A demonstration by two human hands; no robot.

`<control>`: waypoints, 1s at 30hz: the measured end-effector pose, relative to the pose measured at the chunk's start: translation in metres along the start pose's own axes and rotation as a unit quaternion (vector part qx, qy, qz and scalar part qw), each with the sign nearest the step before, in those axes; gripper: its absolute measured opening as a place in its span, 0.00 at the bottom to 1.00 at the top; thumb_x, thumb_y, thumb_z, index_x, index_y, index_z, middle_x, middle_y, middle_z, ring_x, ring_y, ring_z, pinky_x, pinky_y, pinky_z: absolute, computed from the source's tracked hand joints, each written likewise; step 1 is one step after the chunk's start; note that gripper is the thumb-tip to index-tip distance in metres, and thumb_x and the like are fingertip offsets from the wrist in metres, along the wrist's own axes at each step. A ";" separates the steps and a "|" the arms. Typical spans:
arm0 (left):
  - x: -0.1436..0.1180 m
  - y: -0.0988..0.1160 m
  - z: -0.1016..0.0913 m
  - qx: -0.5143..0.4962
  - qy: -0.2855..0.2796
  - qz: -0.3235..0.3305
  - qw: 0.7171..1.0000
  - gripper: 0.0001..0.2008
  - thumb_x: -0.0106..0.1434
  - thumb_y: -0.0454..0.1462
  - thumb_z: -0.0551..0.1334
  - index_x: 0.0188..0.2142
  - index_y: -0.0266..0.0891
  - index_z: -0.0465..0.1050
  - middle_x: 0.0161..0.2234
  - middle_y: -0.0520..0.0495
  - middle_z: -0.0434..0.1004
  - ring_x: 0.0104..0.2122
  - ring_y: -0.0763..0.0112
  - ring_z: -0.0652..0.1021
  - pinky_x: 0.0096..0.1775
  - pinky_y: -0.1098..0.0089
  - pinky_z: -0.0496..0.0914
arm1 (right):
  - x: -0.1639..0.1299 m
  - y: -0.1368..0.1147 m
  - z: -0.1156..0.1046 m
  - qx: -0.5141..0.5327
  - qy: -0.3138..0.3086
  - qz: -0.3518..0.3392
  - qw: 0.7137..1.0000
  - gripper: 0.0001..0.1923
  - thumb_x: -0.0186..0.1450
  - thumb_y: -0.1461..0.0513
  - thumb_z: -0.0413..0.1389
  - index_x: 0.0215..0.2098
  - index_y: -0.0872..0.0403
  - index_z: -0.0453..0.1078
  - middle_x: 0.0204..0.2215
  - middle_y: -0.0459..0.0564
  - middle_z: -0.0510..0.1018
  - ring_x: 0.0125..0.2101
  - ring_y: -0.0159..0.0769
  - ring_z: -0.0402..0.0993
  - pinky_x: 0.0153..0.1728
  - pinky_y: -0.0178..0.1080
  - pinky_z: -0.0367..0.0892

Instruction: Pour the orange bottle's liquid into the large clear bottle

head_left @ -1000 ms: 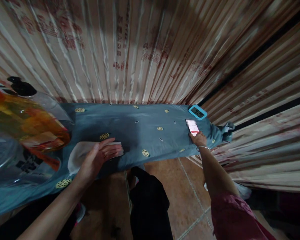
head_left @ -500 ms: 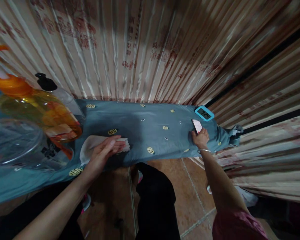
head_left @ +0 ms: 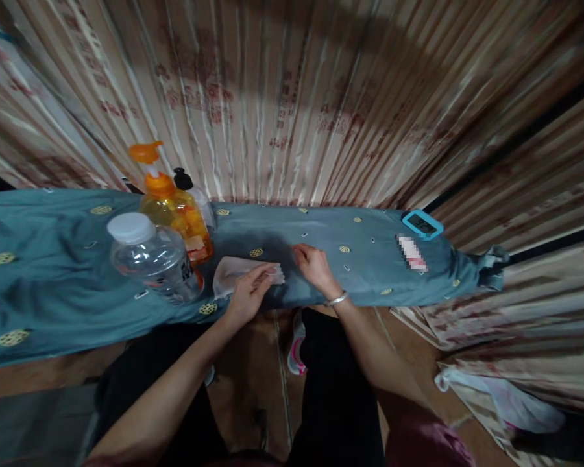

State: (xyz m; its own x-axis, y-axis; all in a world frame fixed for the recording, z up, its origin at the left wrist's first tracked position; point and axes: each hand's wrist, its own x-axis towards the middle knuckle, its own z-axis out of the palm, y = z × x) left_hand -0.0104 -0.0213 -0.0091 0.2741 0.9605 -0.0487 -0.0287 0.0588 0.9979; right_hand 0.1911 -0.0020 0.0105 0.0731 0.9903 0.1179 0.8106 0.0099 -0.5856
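From where I'm standing, the left hand (head_left: 250, 292) is reaching forward from a bare forearm, palm down, its fingers lying close together over the frilled end of a thin white sheet (head_left: 230, 272); I can't tell whether that grip is pinching it or only pressing. The sheet is lying soft and creased near the front edge of the cloth-covered worktop (head_left: 78, 259). The right hand (head_left: 316, 267) is hovering or resting just beside it, angled inward, a shiny bangle (head_left: 337, 298) circling the wrist; its fingers are curling, with nothing showing in them, though I can't see how tightly that grip is closing. Teal fabric with yellow pineapple prints is wrinkling on the left, where a clear, rounded plastic bottle (head_left: 148, 259) is standing beside an amber pump bottle (head_left: 178, 217). A blue-rimmed digital clock (head_left: 422, 224) is lying near a phone (head_left: 411, 253) on the right.
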 end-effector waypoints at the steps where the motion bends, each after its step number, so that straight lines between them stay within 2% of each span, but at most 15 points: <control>1: -0.005 0.001 -0.003 0.037 -0.003 0.028 0.999 0.20 0.59 0.49 0.68 0.45 0.41 0.81 0.49 0.39 0.86 0.49 0.50 0.83 0.59 0.49 0.75 | 0.000 -0.009 0.008 0.009 0.001 -0.010 1.000 0.10 0.78 0.67 0.53 0.49 0.57 0.78 0.32 0.45 0.85 0.36 0.38 0.85 0.47 0.46 0.78; 3: -0.017 0.002 -0.010 0.090 -0.001 0.056 0.994 0.20 0.61 0.48 0.66 0.48 0.41 0.80 0.49 0.38 0.85 0.45 0.52 0.84 0.57 0.50 0.76 | -0.003 -0.021 0.026 0.019 -0.004 -0.025 0.999 0.11 0.78 0.66 0.52 0.50 0.58 0.77 0.32 0.47 0.85 0.37 0.38 0.85 0.46 0.45 0.79; 6: -0.036 0.003 -0.025 0.147 0.009 0.089 0.985 0.19 0.63 0.46 0.65 0.52 0.43 0.77 0.50 0.40 0.84 0.46 0.54 0.83 0.56 0.52 0.76 | -0.016 -0.032 0.052 0.012 -0.017 -0.070 0.997 0.15 0.76 0.68 0.54 0.59 0.58 0.73 0.50 0.57 0.85 0.50 0.43 0.84 0.55 0.50 0.77; 9: -0.059 0.007 -0.042 0.190 0.050 0.138 0.971 0.18 0.65 0.45 0.64 0.52 0.43 0.77 0.50 0.39 0.82 0.49 0.53 0.82 0.59 0.52 0.74 | -0.032 -0.043 0.075 -0.008 -0.042 -0.145 0.989 0.20 0.73 0.63 0.61 0.61 0.61 0.72 0.59 0.63 0.80 0.61 0.50 0.76 0.64 0.54 0.69; 11: -0.075 0.011 -0.054 0.220 0.087 0.156 0.959 0.18 0.66 0.45 0.64 0.52 0.43 0.76 0.51 0.39 0.81 0.52 0.52 0.80 0.61 0.52 0.72 | -0.038 -0.050 0.089 -0.021 -0.071 -0.200 0.977 0.27 0.70 0.58 0.65 0.63 0.62 0.70 0.61 0.63 0.78 0.63 0.50 0.73 0.66 0.51 0.66; 13: -0.091 0.014 -0.065 0.235 0.132 0.160 0.950 0.18 0.65 0.46 0.66 0.52 0.44 0.75 0.51 0.39 0.79 0.55 0.50 0.78 0.64 0.51 0.69 | -0.037 -0.055 0.099 -0.046 -0.084 -0.223 0.970 0.31 0.69 0.56 0.67 0.65 0.62 0.69 0.64 0.67 0.74 0.66 0.55 0.68 0.67 0.55 0.64; 15: -0.103 0.017 -0.076 0.240 0.176 0.166 0.940 0.21 0.64 0.46 0.67 0.54 0.44 0.73 0.53 0.39 0.77 0.58 0.49 0.76 0.67 0.50 0.65 | -0.031 -0.055 0.106 -0.074 -0.080 -0.219 0.970 0.22 0.71 0.61 0.64 0.61 0.61 0.72 0.64 0.67 0.74 0.66 0.57 0.68 0.66 0.58 0.66; 17: -0.107 0.020 -0.087 0.250 0.227 0.186 0.923 0.27 0.63 0.46 0.69 0.59 0.43 0.70 0.59 0.36 0.72 0.65 0.46 0.70 0.70 0.48 0.59 | -0.023 -0.054 0.109 -0.093 -0.069 -0.213 0.970 0.14 0.73 0.70 0.58 0.56 0.61 0.75 0.61 0.63 0.77 0.64 0.52 0.71 0.65 0.56 0.68; 20: -0.092 0.022 -0.100 0.254 0.310 0.199 0.894 0.47 0.58 0.49 0.73 0.70 0.40 0.55 0.71 0.31 0.56 0.74 0.43 0.57 0.73 0.47 0.50 | -0.018 -0.051 0.111 -0.098 -0.065 -0.229 0.966 0.09 0.73 0.72 0.56 0.46 0.59 0.78 0.55 0.58 0.81 0.61 0.47 0.75 0.62 0.54 0.72; 22: -0.072 0.023 -0.106 0.231 0.344 0.174 0.893 0.61 0.52 0.51 0.76 0.74 0.38 0.44 0.76 0.28 0.45 0.76 0.43 0.50 0.74 0.48 0.47 | -0.020 -0.048 0.111 -0.090 -0.066 -0.249 0.962 0.07 0.72 0.72 0.58 0.45 0.59 0.78 0.55 0.58 0.81 0.60 0.47 0.75 0.61 0.53 0.73; 24: -0.048 0.024 -0.109 0.194 0.356 0.161 0.900 0.68 0.47 0.52 0.78 0.75 0.34 0.38 0.77 0.25 0.40 0.77 0.43 0.46 0.75 0.50 0.44 | -0.024 -0.045 0.111 -0.079 -0.066 -0.263 0.959 0.08 0.70 0.73 0.60 0.46 0.60 0.77 0.56 0.58 0.80 0.60 0.48 0.75 0.61 0.54 0.72; 28: -0.019 0.026 -0.111 0.135 0.372 0.146 0.907 0.72 0.43 0.49 0.80 0.75 0.36 0.37 0.77 0.26 0.40 0.76 0.45 0.53 0.74 0.54 0.50 | -0.030 -0.037 0.113 -0.054 -0.064 -0.279 0.957 0.13 0.69 0.70 0.63 0.52 0.60 0.76 0.58 0.61 0.79 0.61 0.51 0.75 0.62 0.56 0.72; 30: -0.016 0.026 -0.112 0.136 0.382 0.139 0.903 0.70 0.42 0.47 0.81 0.74 0.37 0.41 0.76 0.27 0.46 0.75 0.44 0.57 0.73 0.55 0.55 | -0.032 -0.033 0.115 -0.042 -0.067 -0.286 0.955 0.16 0.68 0.69 0.64 0.54 0.60 0.75 0.59 0.62 0.78 0.62 0.53 0.74 0.63 0.57 0.71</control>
State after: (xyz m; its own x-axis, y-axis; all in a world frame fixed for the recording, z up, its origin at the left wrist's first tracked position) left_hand -0.1228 -0.0046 0.0130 -0.4546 0.8409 0.2936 0.2711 -0.1833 0.9449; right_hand 0.0950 -0.0178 -0.0662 -0.4658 0.8352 0.2924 0.7401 0.5489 -0.3885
